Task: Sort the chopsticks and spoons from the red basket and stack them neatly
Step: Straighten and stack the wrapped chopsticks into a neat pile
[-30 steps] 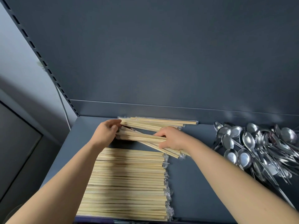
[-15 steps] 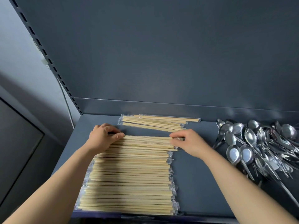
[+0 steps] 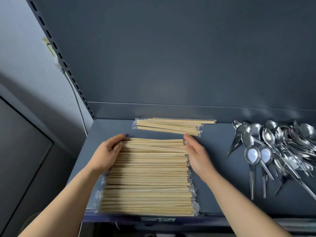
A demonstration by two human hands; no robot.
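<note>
A person's two bare hands bracket the far end of a wide stack of wrapped wooden chopsticks [image 3: 148, 178] that lies flat on a dark blue-grey metal shelf [image 3: 222, 185], the sticks running left to right in a row that reaches the shelf's front edge. The left hand [image 3: 106, 153] rests against the left ends of the farthest sticks, its fingers loosely bent and close together, gripping nothing. The right hand [image 3: 198, 154] stands on edge at the opposite ends, fingers straight and held together, palm turned toward the stack and touching the stick tips. Neither hand pinches or lifts a stick. A smaller bundle of chopsticks [image 3: 169, 126] in clear wrappers sits apart, just behind the stack, near the shelf's back wall and slightly askew. To the right, well apart from the chopsticks, a loose heap of metal spoons [image 3: 280, 147] spreads out with bowls toward the back and handles fanning forward. A pale cable [image 3: 75, 100] hangs down the wall at left.
</note>
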